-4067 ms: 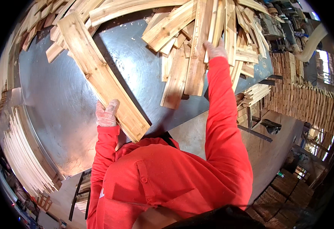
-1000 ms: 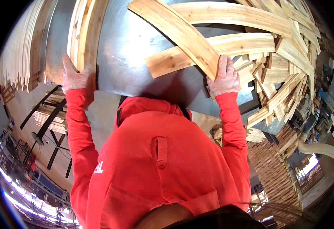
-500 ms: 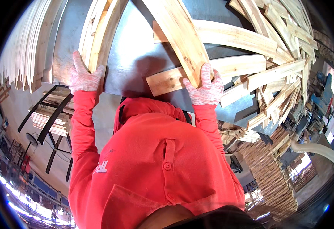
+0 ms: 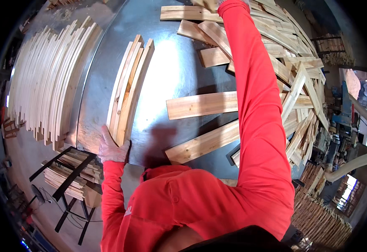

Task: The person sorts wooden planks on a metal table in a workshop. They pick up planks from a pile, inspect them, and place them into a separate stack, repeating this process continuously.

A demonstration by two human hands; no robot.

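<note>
The left hand point(image 4: 113, 148), in a pale mottled glove, grasps the near end of a short row of boards point(image 4: 126, 94), fingers along one side and thumb on the other. That row is set on edge, a few boards side by side, on the dark metal bench point(image 4: 160, 90), with its far end pointing away from the person. The right hand point(image 4: 221, 1) is stretched far across the bench on a long red sleeve point(image 4: 257, 92); it is almost wholly cut off at the top, beside the far boards, so I can't tell whether it is gripping anything.

Under and around that arm lies a loose heap of boards point(image 4: 301, 86), crossing at all angles on the right of the bench. Two loose boards nearer the person, a paler one point(image 4: 202, 105) and a slanting one point(image 4: 204, 142), reach out from under the sleeve toward the middle. Left of the short row, and apart from it, a long pile of pale boards point(image 4: 49, 84) is packed on edge. Below, a black stand point(image 4: 73, 168) is by more stacked wood point(image 4: 68, 178).
</note>
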